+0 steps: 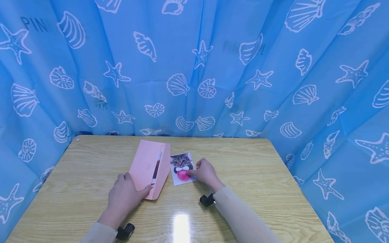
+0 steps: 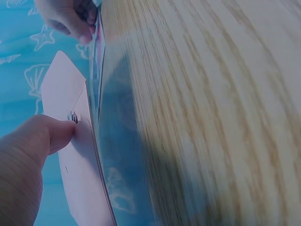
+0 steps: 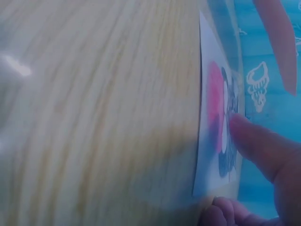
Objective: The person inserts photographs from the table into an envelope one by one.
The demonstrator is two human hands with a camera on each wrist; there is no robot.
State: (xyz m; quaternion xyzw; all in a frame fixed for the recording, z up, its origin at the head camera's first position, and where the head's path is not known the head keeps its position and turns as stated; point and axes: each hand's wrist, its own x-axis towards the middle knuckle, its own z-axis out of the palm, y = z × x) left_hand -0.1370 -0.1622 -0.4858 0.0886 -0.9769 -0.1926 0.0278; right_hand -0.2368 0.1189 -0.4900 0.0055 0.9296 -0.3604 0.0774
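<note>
My left hand (image 1: 123,195) grips the lower end of a pink envelope (image 1: 143,162), its thumb (image 2: 59,134) lying over the opening. The envelope's flap stands raised on the right, and a strip of dark and white printed paper (image 1: 156,170) shows inside. To the right of it lies a cat picture (image 1: 181,161) on white paper, with a pink round patch on its lower half. My right hand (image 1: 207,173) pinches this picture at its right side. In the right wrist view the thumb (image 3: 263,146) is over the print (image 3: 215,94), other fingers curled by the edge.
Both hands work over a wood-grain table (image 1: 252,189). A blue shell-patterned curtain (image 1: 194,67) hangs behind it and along the sides. Black wrist devices (image 1: 207,200) sit at both cuffs. Glare brightens the table's near middle.
</note>
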